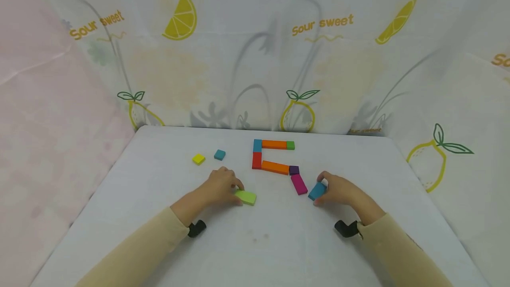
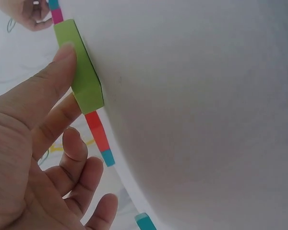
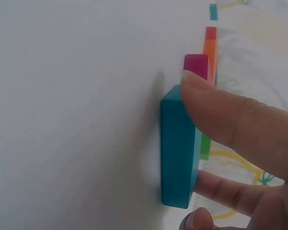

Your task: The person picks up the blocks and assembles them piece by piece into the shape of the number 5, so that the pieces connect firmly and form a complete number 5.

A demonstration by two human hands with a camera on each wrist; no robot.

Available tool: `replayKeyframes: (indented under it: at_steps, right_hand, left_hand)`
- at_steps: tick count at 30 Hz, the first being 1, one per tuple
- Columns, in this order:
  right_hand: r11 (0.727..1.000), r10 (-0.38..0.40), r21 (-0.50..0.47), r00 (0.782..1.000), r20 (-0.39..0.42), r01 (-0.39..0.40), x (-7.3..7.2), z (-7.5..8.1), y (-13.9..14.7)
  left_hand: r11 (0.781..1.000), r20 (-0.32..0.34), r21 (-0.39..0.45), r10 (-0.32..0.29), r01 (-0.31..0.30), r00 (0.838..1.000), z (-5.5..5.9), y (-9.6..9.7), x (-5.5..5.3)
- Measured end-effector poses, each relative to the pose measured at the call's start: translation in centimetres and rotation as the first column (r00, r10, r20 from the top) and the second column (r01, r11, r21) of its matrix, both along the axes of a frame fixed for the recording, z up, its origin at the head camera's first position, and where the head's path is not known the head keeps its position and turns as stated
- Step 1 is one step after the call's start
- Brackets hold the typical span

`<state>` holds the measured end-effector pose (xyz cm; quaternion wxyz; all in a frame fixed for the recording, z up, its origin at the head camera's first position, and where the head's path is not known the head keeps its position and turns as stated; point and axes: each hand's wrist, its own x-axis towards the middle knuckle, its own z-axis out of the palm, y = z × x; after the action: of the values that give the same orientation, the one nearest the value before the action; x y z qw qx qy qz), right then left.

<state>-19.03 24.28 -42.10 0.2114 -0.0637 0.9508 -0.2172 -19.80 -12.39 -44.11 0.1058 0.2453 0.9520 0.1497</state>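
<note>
In the head view my left hand [image 1: 222,186] pinches a light green block [image 1: 247,197] at its left end, low over the white table. The left wrist view shows the thumb on one face of this green block [image 2: 79,69] and a finger behind it. My right hand [image 1: 338,189] grips a blue block [image 1: 317,191] between thumb and fingers; in the right wrist view the blue block [image 3: 178,148] stands on its long narrow side. Just left of it lies a magenta block [image 1: 299,184], whose upper end meets a small purple block [image 1: 294,170].
Orange blocks [image 1: 275,167], a red block [image 1: 256,160], a blue block [image 1: 257,145] and a small green block [image 1: 290,145] form a bent line with the purple one. A yellow block [image 1: 198,159] and a small teal block [image 1: 219,154] lie apart at left. Lemon-print cloth [image 1: 239,56] hangs behind.
</note>
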Motion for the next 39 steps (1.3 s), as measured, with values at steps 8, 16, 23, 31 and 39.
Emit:
replayKeyframes:
  at_steps: [8,16,23,31,39]
  right_hand:
    - [1.000,0.012,0.015,1.000,-0.016,-0.012,0.8,0.0,-0.6]
    - [0.999,0.028,0.032,0.998,-0.047,-0.027,1.7,0.1,-1.2]
    - [0.999,0.032,0.045,0.998,-0.054,-0.030,2.0,-0.4,-1.6]
    - [0.998,0.043,0.040,0.996,-0.073,-0.040,2.6,-0.4,-2.6]
    - [0.996,0.074,0.052,0.991,-0.109,-0.068,3.3,-0.1,-3.4]
  left_hand:
    - [1.000,0.018,-0.017,-0.014,0.014,1.000,0.1,0.8,0.5]
    - [0.999,0.024,-0.004,-0.045,0.045,0.999,0.2,1.5,1.2]
    - [0.997,0.010,-0.001,-0.083,0.083,0.996,0.4,2.1,1.7]
    - [0.995,0.008,-0.011,-0.103,0.103,0.995,0.2,2.9,2.0]
    - [0.992,-0.014,-0.015,-0.128,0.128,0.992,0.1,3.4,2.4]
